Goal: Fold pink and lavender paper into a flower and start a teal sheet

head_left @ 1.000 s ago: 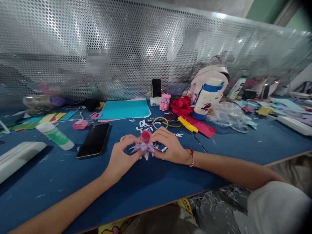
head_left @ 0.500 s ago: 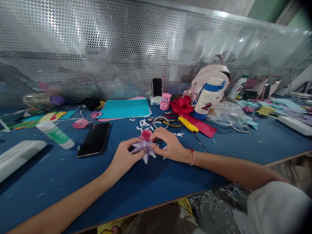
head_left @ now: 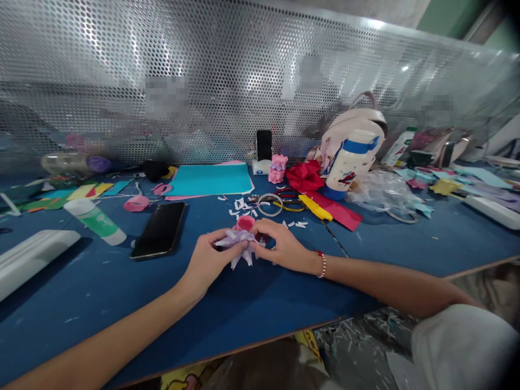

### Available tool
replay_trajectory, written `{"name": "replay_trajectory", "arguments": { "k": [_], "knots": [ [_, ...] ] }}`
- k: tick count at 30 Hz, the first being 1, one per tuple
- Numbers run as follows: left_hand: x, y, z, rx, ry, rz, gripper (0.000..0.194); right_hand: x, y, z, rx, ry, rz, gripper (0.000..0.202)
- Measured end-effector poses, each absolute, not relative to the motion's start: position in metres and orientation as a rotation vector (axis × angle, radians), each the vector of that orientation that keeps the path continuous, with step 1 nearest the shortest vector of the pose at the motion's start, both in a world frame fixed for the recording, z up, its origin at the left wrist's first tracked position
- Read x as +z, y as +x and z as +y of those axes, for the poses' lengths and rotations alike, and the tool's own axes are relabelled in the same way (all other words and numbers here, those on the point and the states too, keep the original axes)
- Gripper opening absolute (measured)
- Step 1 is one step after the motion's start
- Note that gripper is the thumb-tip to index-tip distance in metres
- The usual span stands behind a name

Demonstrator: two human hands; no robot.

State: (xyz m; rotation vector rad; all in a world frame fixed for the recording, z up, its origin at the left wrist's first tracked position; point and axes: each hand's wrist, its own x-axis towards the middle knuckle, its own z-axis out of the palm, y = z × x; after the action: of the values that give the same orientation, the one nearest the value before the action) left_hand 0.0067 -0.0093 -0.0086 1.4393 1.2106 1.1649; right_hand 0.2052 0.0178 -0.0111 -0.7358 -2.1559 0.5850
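A lilac paper flower (head_left: 235,238) with pointed, spread petals is held low over the blue table. My left hand (head_left: 211,257) pinches its left side between thumb and fingers. On the other side, the thumb and fingertips of my right hand (head_left: 284,245) are closed on a petal. Just behind the flower sits a pink paper ring (head_left: 245,222), partly covered by it and close to my right fingers. White paper scraps (head_left: 239,205) lie beyond the ring.
Left of my hands lie a black phone (head_left: 159,230) and a glue tube (head_left: 96,221). Teal paper sheets (head_left: 209,180) lie behind. A roll of tape (head_left: 270,205), scissors (head_left: 293,201), a yellow cutter (head_left: 315,207) and a bottle (head_left: 350,165) are to the right.
The flower has turned and tilted slightly between my fingers, its petals now pointing differently. Both hands keep their pinch, and the view has shifted a little.
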Motion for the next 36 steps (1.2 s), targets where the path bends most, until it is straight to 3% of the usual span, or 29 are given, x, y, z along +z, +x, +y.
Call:
{"name": "replay_trajectory", "arguments": {
  "k": [5, 10, 14, 26, 36],
  "knots": [
    [-0.003, 0.006, -0.011, 1.113, 1.361, 1.270, 0.028, -0.003, 0.208, 0.015, 0.479, -0.658, -2.058, 0.034],
    [0.000, 0.005, -0.012, 1.027, 1.384, 1.262, 0.034, 0.005, 0.212, 0.015, 0.027, -0.494, -2.121, 0.007],
    [-0.001, 0.005, -0.011, 0.978, 1.403, 1.224, 0.035, 0.006, 0.214, 0.019, -0.223, -0.519, -2.193, 0.010],
    [0.000, 0.003, -0.011, 0.964, 1.389, 1.265, 0.031, 0.010, 0.212, 0.016, -0.542, -0.467, -2.324, 0.012],
    [-0.002, 0.001, -0.011, 0.992, 1.342, 1.246, 0.024, 0.010, 0.212, 0.013, -0.496, -0.468, -2.289, 0.008]
  ]
}}
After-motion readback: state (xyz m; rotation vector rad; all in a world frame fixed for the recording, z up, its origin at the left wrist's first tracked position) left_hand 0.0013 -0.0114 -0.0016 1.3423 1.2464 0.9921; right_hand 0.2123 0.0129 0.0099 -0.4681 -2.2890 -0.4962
